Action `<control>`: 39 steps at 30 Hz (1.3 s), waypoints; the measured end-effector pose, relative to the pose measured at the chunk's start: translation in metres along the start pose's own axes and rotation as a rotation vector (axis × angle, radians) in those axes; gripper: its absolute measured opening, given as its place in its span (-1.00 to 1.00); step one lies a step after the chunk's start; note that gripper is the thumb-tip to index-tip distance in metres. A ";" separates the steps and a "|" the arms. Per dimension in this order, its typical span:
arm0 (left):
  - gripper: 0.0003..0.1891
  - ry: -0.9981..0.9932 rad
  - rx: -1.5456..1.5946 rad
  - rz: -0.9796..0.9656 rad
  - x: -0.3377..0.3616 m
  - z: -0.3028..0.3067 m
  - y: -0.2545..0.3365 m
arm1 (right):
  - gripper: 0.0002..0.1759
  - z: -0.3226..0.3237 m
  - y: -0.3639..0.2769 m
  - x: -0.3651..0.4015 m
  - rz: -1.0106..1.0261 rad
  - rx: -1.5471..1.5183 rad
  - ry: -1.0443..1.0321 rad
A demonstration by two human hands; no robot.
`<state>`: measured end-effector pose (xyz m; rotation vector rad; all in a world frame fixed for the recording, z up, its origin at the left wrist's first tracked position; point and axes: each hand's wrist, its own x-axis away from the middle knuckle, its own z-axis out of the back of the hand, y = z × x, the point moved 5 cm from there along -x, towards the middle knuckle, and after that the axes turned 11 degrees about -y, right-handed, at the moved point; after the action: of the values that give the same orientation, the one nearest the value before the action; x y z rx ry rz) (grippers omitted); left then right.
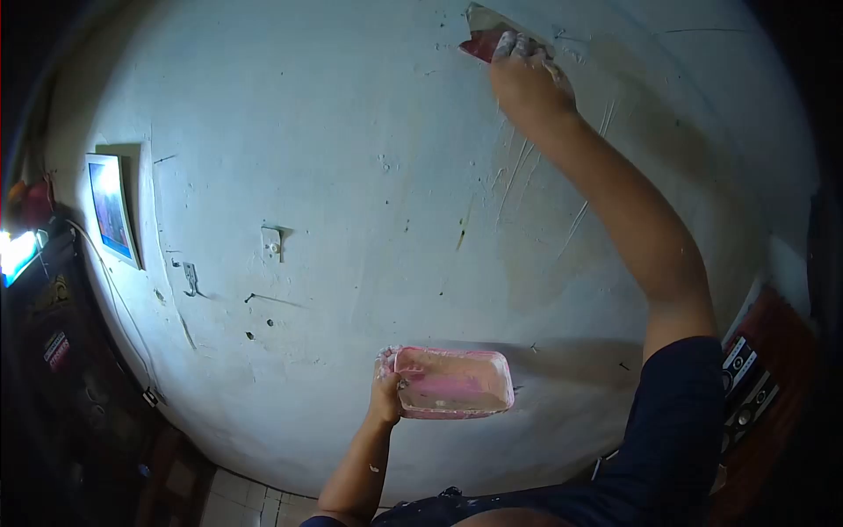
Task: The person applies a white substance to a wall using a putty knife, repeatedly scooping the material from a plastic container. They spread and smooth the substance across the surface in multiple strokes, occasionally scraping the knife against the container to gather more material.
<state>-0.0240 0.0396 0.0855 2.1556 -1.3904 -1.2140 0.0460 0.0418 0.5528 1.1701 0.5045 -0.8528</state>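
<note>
High on the wall (334,158), my right hand (531,75) is closed around a putty knife with a dark red grip (479,45) and a broad flat blade, held against the surface. White putty coats the fingers. Lower down, my left hand (385,386) grips the left end of a pink plastic tub (457,408), thumb over the rim. The tub is tilted so its inside shows, smeared with pale putty. Scrape lines and streaks mark the wall below my right hand.
A framed picture (112,209) hangs at the left, near a metal hook (190,279) and a small white bracket (273,242). Several nails and holes dot the wall. Dark furniture (66,351) stands left, a speaker-like unit (746,386) right. A cable (114,281) runs down the left side.
</note>
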 end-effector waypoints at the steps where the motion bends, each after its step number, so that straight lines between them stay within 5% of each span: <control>1: -0.57 -0.021 -0.061 -0.046 -0.001 0.002 -0.002 | -0.52 -0.015 -0.001 -0.005 0.003 0.001 -0.004; 3: -0.59 0.015 -0.023 -0.022 0.003 0.003 -0.004 | -0.47 -0.073 -0.017 -0.013 0.019 0.302 -0.027; 7: -0.64 0.022 -0.153 -0.095 0.010 0.010 -0.011 | -0.37 -0.122 -0.077 0.056 0.163 0.309 -0.146; 11: -0.65 0.051 -0.241 -0.010 0.013 0.023 -0.020 | -0.36 -0.108 -0.109 0.134 0.378 0.403 -0.257; 12: -0.65 0.043 -0.248 -0.004 0.015 0.019 -0.016 | -0.37 -0.099 -0.106 0.144 0.403 0.206 -0.371; 13: -0.65 0.046 -0.138 0.023 0.019 0.010 -0.008 | -0.38 -0.090 -0.100 0.152 0.421 0.006 -0.480; 14: -0.64 0.050 -0.031 0.053 0.021 0.005 -0.004 | -0.39 -0.072 -0.091 0.155 0.380 0.191 -0.312; 16: -0.64 0.066 -0.053 0.079 0.019 0.012 -0.011 | -0.40 -0.047 -0.050 0.136 0.207 0.025 -0.281; 17: -0.64 0.093 -0.066 0.100 0.020 0.016 -0.013 | -0.49 -0.035 -0.032 0.124 0.185 0.350 -0.064; 18: -0.64 0.096 -0.071 0.101 0.020 0.014 -0.012 | -0.53 -0.041 0.003 0.102 0.024 0.080 -0.140; 19: -0.63 0.113 -0.049 0.108 0.019 0.011 -0.010 | -0.56 -0.026 0.025 0.086 -0.096 -0.009 0.023; 23: -0.49 -0.002 -0.205 0.063 0.012 0.038 -0.036 | -0.71 -0.089 0.081 0.036 -0.059 -0.077 -0.162; 25: -0.54 0.060 -0.104 0.087 0.019 0.027 -0.031 | -0.77 -0.144 0.049 0.064 0.203 0.058 -0.229; 27: -0.58 0.123 0.005 0.113 0.022 0.023 -0.030 | -0.77 -0.186 0.008 0.117 0.107 0.220 -0.105; 28: -0.59 0.105 -0.032 0.105 0.022 0.026 -0.032 | -0.37 -0.157 -0.022 0.147 0.204 0.276 -0.457; 30: -0.61 0.076 -0.024 0.113 0.025 0.015 -0.028 | -0.35 -0.158 -0.058 0.200 0.219 0.373 -0.153; 31: -0.61 0.076 -0.020 0.121 0.027 0.015 -0.032 | -0.35 -0.153 -0.065 0.214 0.221 0.375 -0.162; 33: -0.60 0.052 -0.092 0.138 0.025 0.021 -0.040 | -0.32 -0.164 -0.073 0.235 0.243 -0.041 -0.684; 34: -0.61 0.068 -0.253 0.102 0.024 0.036 -0.051 | -0.32 -0.155 -0.067 0.235 0.236 -0.045 -0.684; 36: -0.59 0.078 -0.221 0.093 0.023 0.034 -0.051 | -0.33 -0.113 -0.047 0.222 0.284 0.396 -0.280; 38: -0.58 0.090 -0.188 0.090 0.023 0.027 -0.047 | -0.39 -0.084 -0.002 0.185 0.140 0.329 -0.069; 39: -0.56 0.085 -0.132 0.111 0.024 0.019 -0.043 | -0.47 -0.088 0.026 0.161 -0.041 0.184 -0.235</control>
<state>-0.0091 0.0436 0.0352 1.9895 -1.3371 -1.1261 0.1703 0.0772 0.4195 1.2100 0.2620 -1.0750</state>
